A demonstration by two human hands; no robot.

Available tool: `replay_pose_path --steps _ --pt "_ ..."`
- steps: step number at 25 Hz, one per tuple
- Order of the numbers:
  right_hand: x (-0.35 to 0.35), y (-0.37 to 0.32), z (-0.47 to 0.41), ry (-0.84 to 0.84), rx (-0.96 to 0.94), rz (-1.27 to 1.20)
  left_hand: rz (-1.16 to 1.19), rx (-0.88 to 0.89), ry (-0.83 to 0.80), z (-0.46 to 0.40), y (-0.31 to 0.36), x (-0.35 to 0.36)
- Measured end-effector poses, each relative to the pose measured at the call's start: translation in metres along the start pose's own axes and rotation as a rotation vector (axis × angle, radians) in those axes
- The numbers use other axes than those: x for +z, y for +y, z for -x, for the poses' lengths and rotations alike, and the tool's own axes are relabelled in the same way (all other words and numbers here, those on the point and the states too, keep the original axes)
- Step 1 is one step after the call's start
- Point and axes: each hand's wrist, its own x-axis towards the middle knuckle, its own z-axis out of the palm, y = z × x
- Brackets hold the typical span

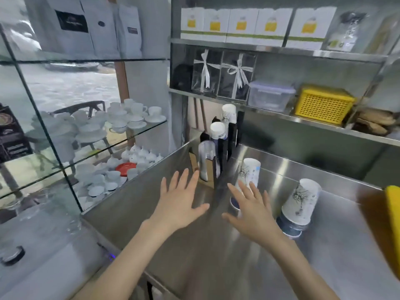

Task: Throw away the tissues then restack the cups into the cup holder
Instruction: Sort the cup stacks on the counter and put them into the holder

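Note:
Two stacks of white printed paper cups stand upside down on the steel counter (216,245): one stack (250,174) just beyond my right hand, another stack (299,205) further right. The black cup holder (224,146) stands at the back left corner, with cup stacks (229,113) in its slots and a clear plastic cup stack (206,159) in front. My left hand (180,202) hovers open, fingers spread, near the holder's base. My right hand (249,210) is open too, partly covering the nearer stack's bottom. No tissues are visible.
A glass cabinet (65,135) with white teacups and saucers stands at the left. Steel shelves above the counter hold white boxes (242,24), a clear container (270,96) and a yellow basket (322,105). A yellow object (394,213) sits at the right edge.

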Motion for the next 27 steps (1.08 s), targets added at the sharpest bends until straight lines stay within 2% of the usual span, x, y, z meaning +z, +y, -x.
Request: replay_pose_path --steps 9,21,27 --pt "-0.034 0.099 0.019 0.024 0.144 -0.007 0.062 0.159 -0.063 -0.052 0.095 0.03" --pt "-0.047 0.169 -0.008 0.189 0.418 -0.021 0.225 0.417 -0.212 -0.141 0.145 0.079" --pt "-0.034 0.193 -0.029 0.181 0.495 -0.09 0.303 0.464 -0.347 -0.178 0.167 0.128"
